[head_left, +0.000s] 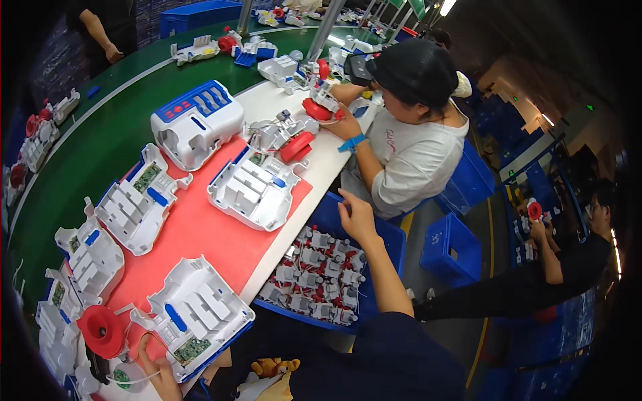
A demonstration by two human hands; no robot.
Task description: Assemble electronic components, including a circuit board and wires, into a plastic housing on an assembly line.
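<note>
Low on the left, my left hand (159, 369) has its fingers curled at the edge of a white plastic housing half (207, 304), which has a blue clip and a green circuit board. Part of the grip is hidden behind the housing. A thin white wire crosses by the fingers, and a red round funnel-like part (103, 331) lies beside them. My right hand (358, 217) is raised above a blue bin (384, 250) of small grey, white and red assemblies (314, 277). Its index finger points out, the others bend, and nothing shows in it.
Several open housing halves (137, 204) line the red mat (200, 230), with another (257, 190) at its right. A closed white-and-blue housing (197, 123) stands farther back. A green conveyor (130, 100) curves behind. A co-worker (418, 140) at right handles a red-and-white assembly (322, 103).
</note>
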